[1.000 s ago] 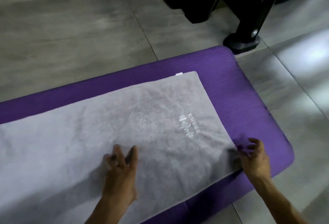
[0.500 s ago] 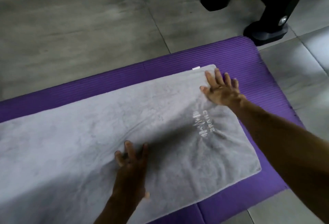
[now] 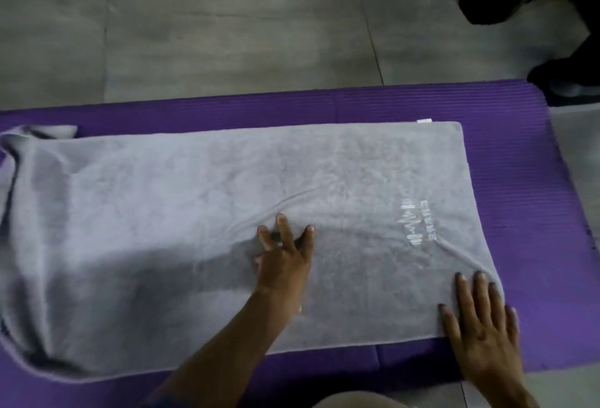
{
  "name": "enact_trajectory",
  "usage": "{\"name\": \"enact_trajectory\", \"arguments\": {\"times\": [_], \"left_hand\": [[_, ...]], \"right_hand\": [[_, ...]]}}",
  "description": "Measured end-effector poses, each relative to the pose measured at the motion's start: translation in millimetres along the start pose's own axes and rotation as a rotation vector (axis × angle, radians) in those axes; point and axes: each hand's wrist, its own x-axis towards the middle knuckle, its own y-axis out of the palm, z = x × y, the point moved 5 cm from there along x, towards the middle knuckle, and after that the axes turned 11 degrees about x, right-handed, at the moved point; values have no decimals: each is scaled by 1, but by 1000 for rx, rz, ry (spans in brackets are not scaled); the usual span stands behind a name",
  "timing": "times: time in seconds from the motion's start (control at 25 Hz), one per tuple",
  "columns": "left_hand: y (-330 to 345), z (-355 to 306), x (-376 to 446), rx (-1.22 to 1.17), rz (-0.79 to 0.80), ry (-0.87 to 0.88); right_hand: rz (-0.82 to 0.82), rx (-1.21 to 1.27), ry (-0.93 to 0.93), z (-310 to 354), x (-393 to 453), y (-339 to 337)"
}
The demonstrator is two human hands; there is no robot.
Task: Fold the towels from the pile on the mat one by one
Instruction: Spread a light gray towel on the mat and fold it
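Right hand [image 3: 480, 320] moved to towel's [image 3: 194, 213] near corner, fingers flat.

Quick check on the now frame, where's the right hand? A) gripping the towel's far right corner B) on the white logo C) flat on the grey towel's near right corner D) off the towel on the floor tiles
C: the right hand lies with straight fingers on the near right corner of the grey terry towel, close to the purple ribbed foam mat, nearer the person than the white embroidered logo.
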Motion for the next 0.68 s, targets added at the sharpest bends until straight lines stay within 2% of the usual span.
{"name": "enact_trajectory", "arguments": {"times": [0.08,0.16,0.2,0.28,0.32,0.4,0.44,0.52,0.6,0.68], "left_hand": [[5,-4,-7,-110,-73,-66],[17,-23,-27,-240,-271,-96],[33,-47,-42,-285,-291,-7],[64,-104,-77,-235,-295,299],[76,-123,-90,-165,-392,442],[91,-126,-98,-160,-457,664],[90,-115,-97,-229,-453,681],[78,-80,-92,-444,-420,543],[59,-50,-87,-674,-406,443],[43,-11,-76,-871,-468,265]], "right_hand": [[-17,16,16,18,0,-4],[-87,83,-125,74,-4,-9],[-91,135,-200,101,-6,-11],[-28,167,-321,132,-9,-6],[8,137,-342,128,-13,1],[29,102,-217,81,-18,9],[15,90,-91,51,-22,5],[-54,70,54,13,-25,-6],[-76,79,-49,36,-10,-19],[-79,169,-239,107,7,-21]]}}
